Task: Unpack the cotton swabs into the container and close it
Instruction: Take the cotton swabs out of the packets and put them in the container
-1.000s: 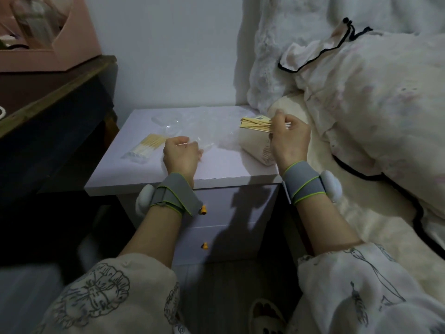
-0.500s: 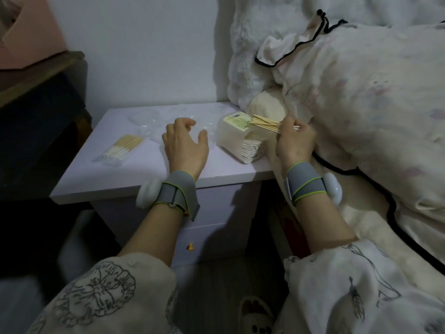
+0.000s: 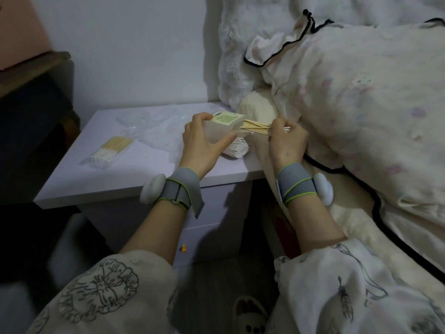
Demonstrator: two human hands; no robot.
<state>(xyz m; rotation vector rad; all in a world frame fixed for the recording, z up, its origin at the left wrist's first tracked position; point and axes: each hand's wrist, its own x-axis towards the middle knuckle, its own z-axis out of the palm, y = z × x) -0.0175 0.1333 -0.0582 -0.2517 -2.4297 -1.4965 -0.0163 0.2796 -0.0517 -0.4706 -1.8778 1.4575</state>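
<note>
Spare packet: a sealed bundle of swabs (image 3: 109,150) is sitting well off to the left of your fingers on the nightstand (image 3: 125,184), not being touched.

Wrapper: crumpled clear plastic (image 3: 159,131) is lying just past your left fingertips, looking emptied out already.

Left hand: your left hand (image 3: 202,143) was lying flat on the tabletop half a second ago; now it's wrapping around the container (image 3: 224,127), fingers over the top near the green label, thumb pressing along the near side. So you're bracing the box now.

Container: it's lying on its side, its mouth pointing right toward your other hand, and it's looking pretty full, with white tips packed in just under your thumb.

Loose bunch: the cotton swabs (image 3: 258,128) are bridging the gap between your two hands, left ends right at the container's mouth.

Right hand: your right hand (image 3: 287,143) is still pinching the right end of that bunch, fingers curled tight round the sticks.

What it means: I'd say you're sliding this batch in now. Lid isn't showing anywhere I can make out, so closing is still ahead, plus that spare packet.
</note>
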